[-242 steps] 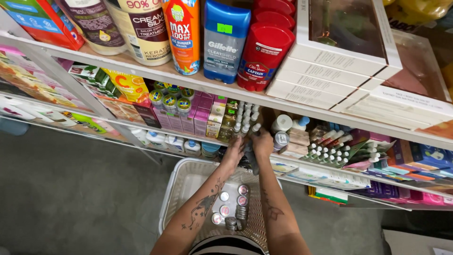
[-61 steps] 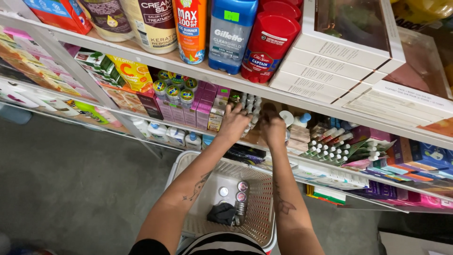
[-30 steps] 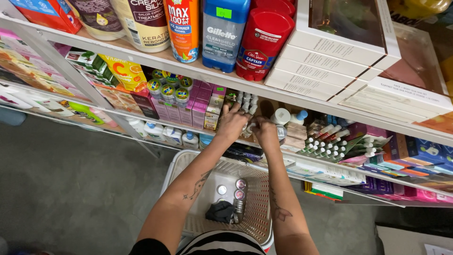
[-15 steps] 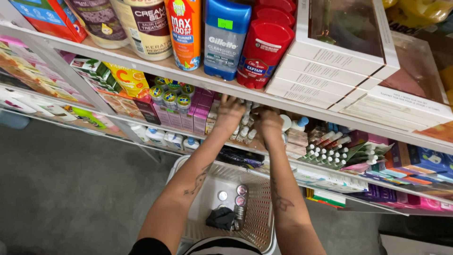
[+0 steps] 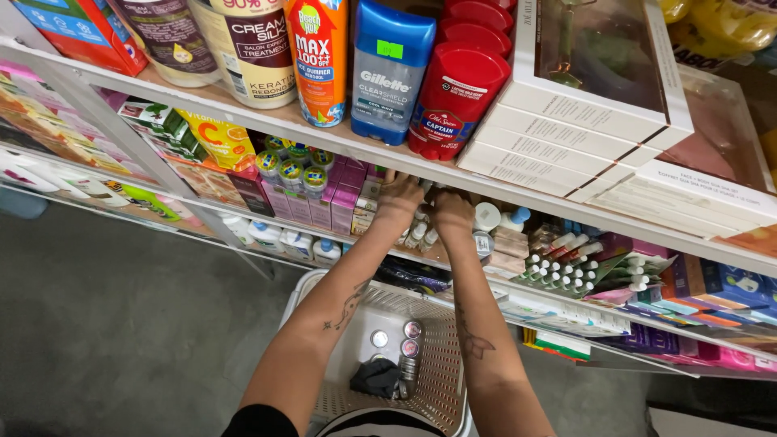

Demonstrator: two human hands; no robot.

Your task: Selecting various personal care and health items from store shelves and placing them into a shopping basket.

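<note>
Left hand (image 5: 398, 197), right hand (image 5: 450, 209): among small white-capped bottles (image 5: 421, 235), far shelf; grip cannot be told. White basket (image 5: 441, 380) near.

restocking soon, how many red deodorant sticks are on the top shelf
3 show. The front red stick stands beside the blue stick; a second and a third line up behind it, only their caps visible. More may be hidden further back.

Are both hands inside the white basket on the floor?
No, the left hand and right hand reach into the shelf above the white basket.
</note>
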